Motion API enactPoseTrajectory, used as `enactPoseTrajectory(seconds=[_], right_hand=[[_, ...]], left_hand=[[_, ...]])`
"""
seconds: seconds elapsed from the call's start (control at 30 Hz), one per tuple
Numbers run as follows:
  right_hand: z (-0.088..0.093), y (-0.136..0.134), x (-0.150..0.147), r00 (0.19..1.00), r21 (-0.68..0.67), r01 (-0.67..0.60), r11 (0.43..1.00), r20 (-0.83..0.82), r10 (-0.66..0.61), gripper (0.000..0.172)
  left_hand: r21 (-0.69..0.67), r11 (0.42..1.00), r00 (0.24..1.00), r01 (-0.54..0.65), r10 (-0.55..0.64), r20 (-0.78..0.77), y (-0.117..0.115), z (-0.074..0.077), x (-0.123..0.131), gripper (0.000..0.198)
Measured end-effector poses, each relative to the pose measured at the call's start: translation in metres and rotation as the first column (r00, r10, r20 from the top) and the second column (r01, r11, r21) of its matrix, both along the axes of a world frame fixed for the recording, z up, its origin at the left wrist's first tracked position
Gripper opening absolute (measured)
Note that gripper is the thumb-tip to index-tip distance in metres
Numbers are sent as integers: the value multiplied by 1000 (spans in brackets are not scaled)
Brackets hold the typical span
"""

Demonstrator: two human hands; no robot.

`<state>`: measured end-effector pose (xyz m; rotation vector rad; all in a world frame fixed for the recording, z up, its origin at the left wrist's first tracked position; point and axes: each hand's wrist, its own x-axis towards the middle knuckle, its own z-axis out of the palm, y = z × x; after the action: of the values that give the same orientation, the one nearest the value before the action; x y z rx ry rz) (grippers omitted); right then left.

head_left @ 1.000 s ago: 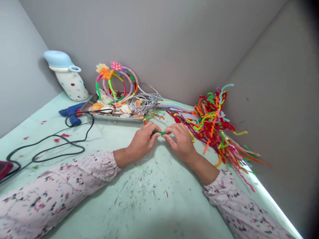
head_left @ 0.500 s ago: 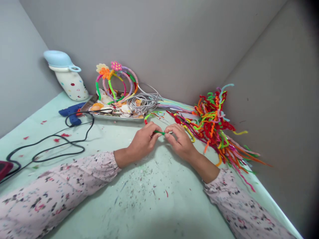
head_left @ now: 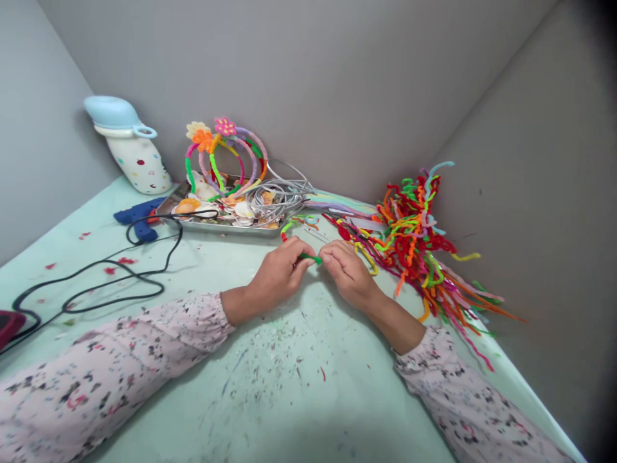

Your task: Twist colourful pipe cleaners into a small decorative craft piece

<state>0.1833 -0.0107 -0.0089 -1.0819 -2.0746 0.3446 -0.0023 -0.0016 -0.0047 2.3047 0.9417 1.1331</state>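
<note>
My left hand [head_left: 279,273] and my right hand [head_left: 348,270] meet over the pale green table [head_left: 270,386], fingertips pinched together. Between them they grip a short green pipe cleaner [head_left: 311,258], each hand closed on one end. A curved piece in green and red [head_left: 285,230] pokes up just behind my left hand's knuckles; I cannot tell whether it joins the green one. Both forearms wear speckled pink sleeves and rest on the table.
A tangle of coloured pipe cleaners [head_left: 414,238] lies right of my hands against the wall. Behind them a metal tray [head_left: 216,225] holds shells, grey wire and wrapped headbands [head_left: 226,157]. A blue glue gun [head_left: 137,215], its black cord [head_left: 101,276] and a white jug [head_left: 130,151] stand at left.
My right hand has slid a little left and up, closer to my left hand. The green pipe cleaner stays pinched between both hands.
</note>
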Motion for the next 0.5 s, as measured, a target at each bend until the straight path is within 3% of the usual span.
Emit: enactPoseTrajectory(seconds=[0.5], right_hand=[[-3,1,0,998,-82,-59,995,-21,58,27]], left_hand=[[1,999,999,44,-44,1,-1,1,0,9]])
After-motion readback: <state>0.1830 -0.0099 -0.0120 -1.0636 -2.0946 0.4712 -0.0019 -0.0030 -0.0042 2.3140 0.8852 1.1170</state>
